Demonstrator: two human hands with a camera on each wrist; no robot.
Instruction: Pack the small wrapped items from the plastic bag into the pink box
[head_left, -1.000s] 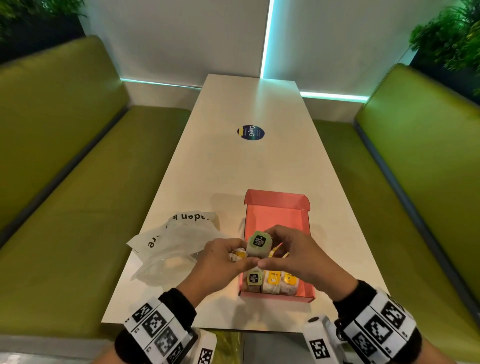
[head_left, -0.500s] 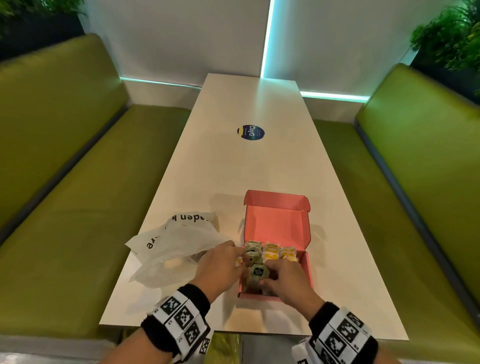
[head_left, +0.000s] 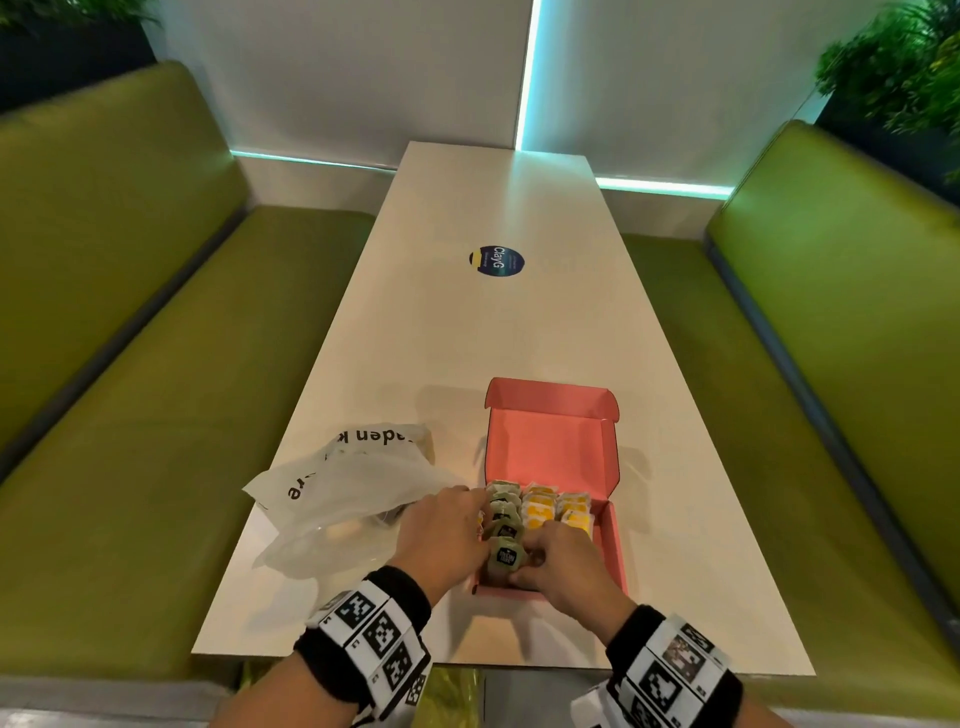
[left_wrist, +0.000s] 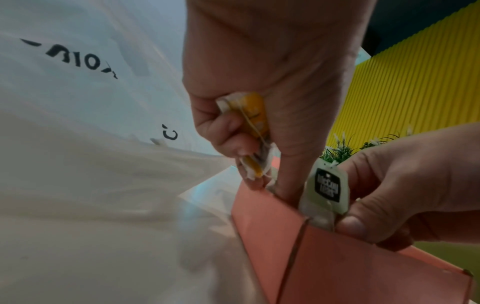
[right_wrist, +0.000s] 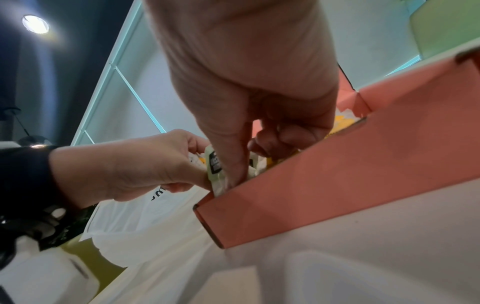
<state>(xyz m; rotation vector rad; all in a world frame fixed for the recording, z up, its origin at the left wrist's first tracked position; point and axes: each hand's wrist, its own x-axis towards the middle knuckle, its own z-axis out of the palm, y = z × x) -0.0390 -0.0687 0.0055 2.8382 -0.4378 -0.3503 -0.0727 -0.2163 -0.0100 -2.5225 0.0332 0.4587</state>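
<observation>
Looking down from head height along a long pale table (head_left: 467, 338) flanked by green bench seats (head_left: 130, 364), with a round dark sticker (head_left: 496, 262) lying further up the tabletop. Sitting near the front edge, a pink box (head_left: 613, 530) with its lid standing open at the far side, already holding rows of small wrapped items: green-wrapped ones (head_left: 503, 512) down the left column, yellow-wrapped ones (head_left: 540, 506) filling the rest. Lying just left of the box and touching it, a crumpled translucent plastic bag (head_left: 353, 488) with black lettering. Reaching in at the near left corner of the box, the left hand (head_left: 441, 538), fingers curled round a yellow wrapped item (left_wrist: 255, 115) tucked into the palm, thumb pressing down against the green packet. Meeting it from the other side, the right hand (head_left: 563, 564), pinching a green wrapped item with a black label (head_left: 506, 556) between thumb and fingers, holding it upright and partly sunk into the corner of the box. Showing at both wrists, black cuffs with black-and-white marker bands (head_left: 374, 639)
</observation>
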